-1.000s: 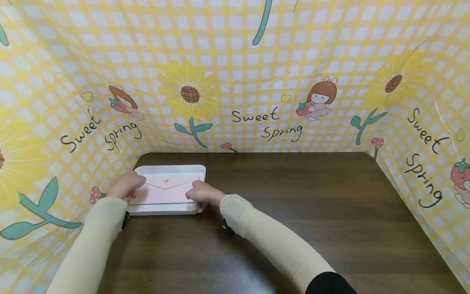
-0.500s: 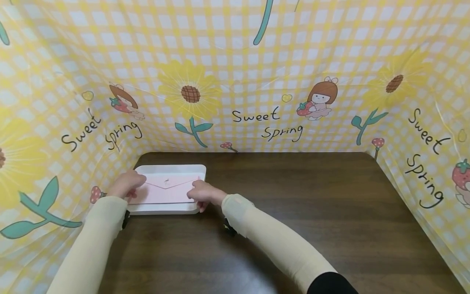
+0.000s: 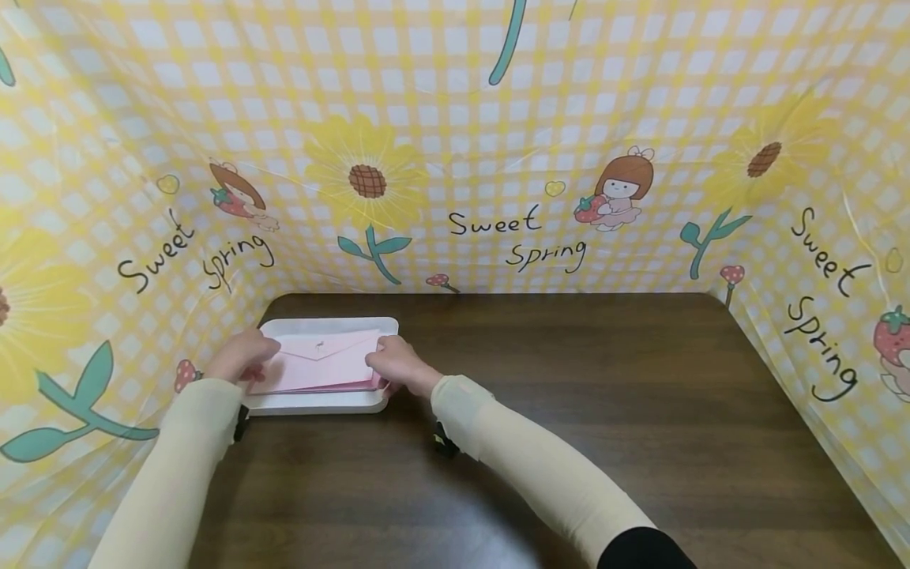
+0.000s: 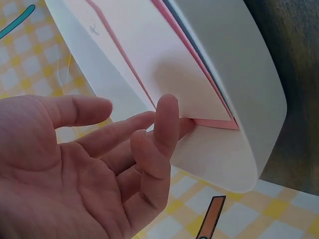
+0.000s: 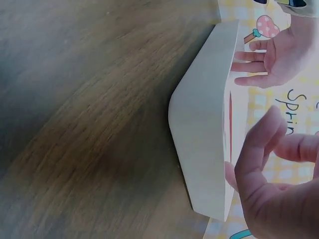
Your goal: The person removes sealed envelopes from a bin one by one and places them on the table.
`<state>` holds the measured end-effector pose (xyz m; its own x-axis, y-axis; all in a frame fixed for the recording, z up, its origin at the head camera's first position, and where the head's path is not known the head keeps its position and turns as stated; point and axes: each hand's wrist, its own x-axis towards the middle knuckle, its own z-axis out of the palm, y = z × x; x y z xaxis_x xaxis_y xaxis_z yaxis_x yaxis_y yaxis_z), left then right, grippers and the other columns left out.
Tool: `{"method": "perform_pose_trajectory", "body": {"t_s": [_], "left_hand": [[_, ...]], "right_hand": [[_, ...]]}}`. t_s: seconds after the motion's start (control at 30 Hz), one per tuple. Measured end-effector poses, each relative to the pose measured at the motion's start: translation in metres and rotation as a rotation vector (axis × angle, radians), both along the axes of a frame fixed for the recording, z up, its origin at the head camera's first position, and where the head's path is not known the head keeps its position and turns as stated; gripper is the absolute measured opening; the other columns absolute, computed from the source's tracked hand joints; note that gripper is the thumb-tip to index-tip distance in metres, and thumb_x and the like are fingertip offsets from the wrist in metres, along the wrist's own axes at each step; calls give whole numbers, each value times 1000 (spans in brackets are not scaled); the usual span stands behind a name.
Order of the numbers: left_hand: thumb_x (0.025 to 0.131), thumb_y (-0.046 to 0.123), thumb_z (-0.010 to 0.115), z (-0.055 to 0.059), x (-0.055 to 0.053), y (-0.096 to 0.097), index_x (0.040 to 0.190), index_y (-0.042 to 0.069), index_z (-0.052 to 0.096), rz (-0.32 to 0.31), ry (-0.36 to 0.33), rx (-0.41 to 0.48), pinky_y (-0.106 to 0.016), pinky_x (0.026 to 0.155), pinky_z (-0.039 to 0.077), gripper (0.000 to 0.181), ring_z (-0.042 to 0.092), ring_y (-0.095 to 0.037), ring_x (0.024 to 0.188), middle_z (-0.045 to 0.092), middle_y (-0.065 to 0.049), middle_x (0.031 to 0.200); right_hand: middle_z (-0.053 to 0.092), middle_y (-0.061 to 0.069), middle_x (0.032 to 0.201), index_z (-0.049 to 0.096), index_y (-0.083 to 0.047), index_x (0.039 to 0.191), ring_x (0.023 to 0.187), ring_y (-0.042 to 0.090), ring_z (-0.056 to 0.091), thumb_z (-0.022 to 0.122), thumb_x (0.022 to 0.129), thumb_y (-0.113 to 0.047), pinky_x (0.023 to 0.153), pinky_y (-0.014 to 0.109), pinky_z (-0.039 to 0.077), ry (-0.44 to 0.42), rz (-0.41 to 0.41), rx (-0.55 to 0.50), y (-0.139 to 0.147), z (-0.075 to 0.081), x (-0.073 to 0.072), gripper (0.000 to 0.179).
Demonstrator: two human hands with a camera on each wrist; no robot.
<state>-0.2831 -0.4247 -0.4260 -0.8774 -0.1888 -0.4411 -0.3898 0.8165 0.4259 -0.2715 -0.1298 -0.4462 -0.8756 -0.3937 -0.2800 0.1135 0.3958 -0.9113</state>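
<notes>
In the head view a pale pink envelope (image 3: 320, 367) with a V-shaped flap lies on top of a stack in a white tray (image 3: 313, 406) at the table's back left. Its right end is raised, and a darker pink edge shows beneath. My right hand (image 3: 401, 363) pinches that raised end, thumb on top; the right wrist view hides the pinch behind the tray wall. At the opposite end is my left hand (image 3: 245, 356). In the left wrist view its fingers (image 4: 167, 119) are loosely bent, with fingertips at the stack's end and the thumb apart.
A dark brown wooden table (image 3: 569, 411) extends right and forward from the tray. Yellow checked cloth (image 3: 498, 142) with printed flowers hangs as walls at the back and both sides; its left wall is close to the left hand.
The top envelope's right end has lifted with my right hand, uncovering darker pink edges underneath. My left hand has stayed in nearly the same place, and so has the tray.
</notes>
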Motion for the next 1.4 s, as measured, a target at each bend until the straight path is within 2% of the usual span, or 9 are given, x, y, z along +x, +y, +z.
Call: {"method": "perform_pose_trajectory", "body": {"t_s": [0.07, 0.13, 0.3, 0.37, 0.53, 0.8, 0.97, 1.27, 1.4], "left_hand": [[91, 14, 48, 0, -1, 0, 99, -13, 58, -22, 0, -15, -28, 54, 46, 30, 56, -20, 56, 63, -14, 70], [89, 11, 50, 0, -1, -1, 93, -11, 59, -38, 0, -30, -27, 53, 45, 23, 55, -19, 55, 63, -13, 69], [88, 9, 56, 1, -2, -1, 83, -5, 60, -38, -10, -43, -27, 53, 45, 16, 53, -18, 54, 63, -12, 68], [88, 9, 57, 1, -3, -1, 83, -5, 61, -35, -14, -41, -27, 53, 45, 15, 53, -18, 54, 64, -12, 68], [90, 10, 57, -1, -4, -3, 84, -6, 62, -36, -23, -39, -28, 54, 46, 18, 53, -18, 54, 64, -13, 69], [92, 12, 59, -2, -4, -4, 83, -5, 63, -31, -20, -21, -29, 57, 47, 20, 54, -19, 56, 64, -13, 70], [91, 12, 59, -2, 0, -5, 77, -1, 61, -57, -13, -31, -28, 55, 47, 19, 54, -18, 55, 64, -12, 68], [96, 12, 56, -3, -2, 4, 72, 4, 56, -51, -21, -37, -28, 54, 49, 25, 58, -17, 54, 65, -11, 68], [98, 12, 56, -2, -4, 6, 74, 3, 57, -17, -37, -33, -27, 55, 49, 26, 59, -18, 56, 66, -12, 69]], "right_hand": [[56, 9, 67, 58, -3, 94, 49, 16, 53, 60, 101, -10, 43, 25, 50, -15, -45, -21, -1, 1, 0, 10], [58, 11, 73, 61, -1, 100, 49, 15, 52, 60, 100, -9, 43, 24, 49, -32, -87, -50, -2, 2, -1, 8], [59, 12, 87, 57, 7, 139, 54, 15, 52, 61, 99, -5, 43, 23, 48, -73, -140, -113, -4, 4, 0, 42], [56, 10, 84, 58, 9, 136, 56, 16, 53, 61, 100, -5, 44, 22, 48, -96, -144, -123, -4, 3, 0, 39], [56, 8, 75, 67, 6, 102, 59, 17, 55, 61, 99, -4, 48, 23, 49, -135, -140, -140, -4, 1, -1, 12], [62, 11, 87, 65, 2, 135, 63, 18, 58, 65, 97, -1, 48, 24, 51, -184, -175, -207, -3, -2, -5, 38], [68, 13, 85, 63, -1, 138, 61, 19, 60, 66, 98, -3, 48, 24, 51, -228, -178, -220, -5, -6, -6, 40], [66, 10, 71, 69, 0, 103, 59, 18, 63, 65, 99, -3, 48, 23, 49, -167, -154, -137, -1, -12, -6, 6], [64, 8, 71, 69, -2, 100, 59, 17, 60, 65, 100, -4, 48, 23, 46, -139, -161, -88, -1, -14, -7, 4]]}}
